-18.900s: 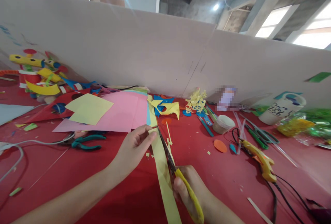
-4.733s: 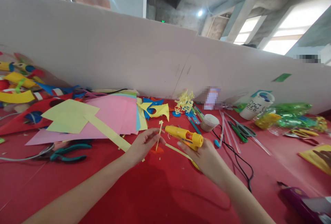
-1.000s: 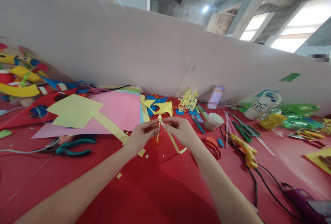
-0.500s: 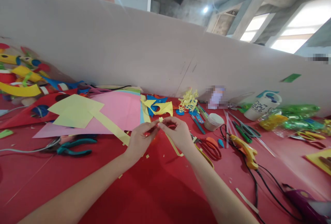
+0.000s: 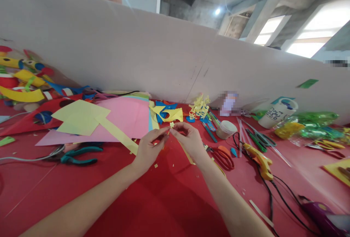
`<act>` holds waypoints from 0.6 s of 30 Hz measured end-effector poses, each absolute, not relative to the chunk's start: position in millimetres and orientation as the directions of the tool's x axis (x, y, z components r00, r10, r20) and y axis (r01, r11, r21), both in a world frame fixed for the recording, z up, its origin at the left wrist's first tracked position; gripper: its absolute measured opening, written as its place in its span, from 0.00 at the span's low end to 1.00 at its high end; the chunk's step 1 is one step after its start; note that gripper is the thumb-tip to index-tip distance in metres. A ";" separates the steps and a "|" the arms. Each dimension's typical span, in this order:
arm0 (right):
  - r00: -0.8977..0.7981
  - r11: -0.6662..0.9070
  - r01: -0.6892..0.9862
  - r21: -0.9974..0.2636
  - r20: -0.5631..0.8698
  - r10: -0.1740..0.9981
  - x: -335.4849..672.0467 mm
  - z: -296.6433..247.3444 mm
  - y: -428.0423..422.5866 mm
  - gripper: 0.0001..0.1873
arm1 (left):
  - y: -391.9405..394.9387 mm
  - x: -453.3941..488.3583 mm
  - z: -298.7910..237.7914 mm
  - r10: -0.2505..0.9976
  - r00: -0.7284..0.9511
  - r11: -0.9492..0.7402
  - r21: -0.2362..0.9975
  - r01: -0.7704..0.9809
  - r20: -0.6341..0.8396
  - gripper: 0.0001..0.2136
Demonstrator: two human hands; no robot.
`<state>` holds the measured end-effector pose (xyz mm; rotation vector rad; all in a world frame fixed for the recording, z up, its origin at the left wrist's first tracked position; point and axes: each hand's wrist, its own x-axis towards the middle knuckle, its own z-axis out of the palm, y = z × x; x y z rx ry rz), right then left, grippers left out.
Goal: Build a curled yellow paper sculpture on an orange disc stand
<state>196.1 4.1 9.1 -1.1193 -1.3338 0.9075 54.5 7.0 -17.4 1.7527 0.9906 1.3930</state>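
Both hands meet above the red bench [image 5: 164,200], just in front of the pink paper [image 5: 128,115]. The left hand [image 5: 149,149] and right hand [image 5: 190,140] each have thumb and forefinger closed on one thin yellow strip [image 5: 171,124], its tail hanging under the right palm. It looks flimsy. A tug too hard could tear it, and a slack pinch could drop it among the scraps. The orange scissors [image 5: 222,155] lie near the right wrist, easy to knock.
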 end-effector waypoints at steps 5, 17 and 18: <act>0.075 0.222 0.116 -0.968 0.231 0.970 195.8 10.1 4.0 0.10 | 7.9 51.2 -17.4 0.830 0.151 -0.557 0.790 0.256 0.537 0.12; 0.181 0.235 0.100 -0.967 0.250 0.951 184.2 4.6 0.5 0.11 | 3.2 54.3 -20.2 0.832 0.077 -0.550 0.796 0.252 0.550 0.10; 0.183 0.233 0.091 -0.968 0.246 0.952 183.9 3.5 0.5 0.11 | 2.9 54.6 -20.5 0.843 0.070 -0.533 0.811 0.240 0.533 0.09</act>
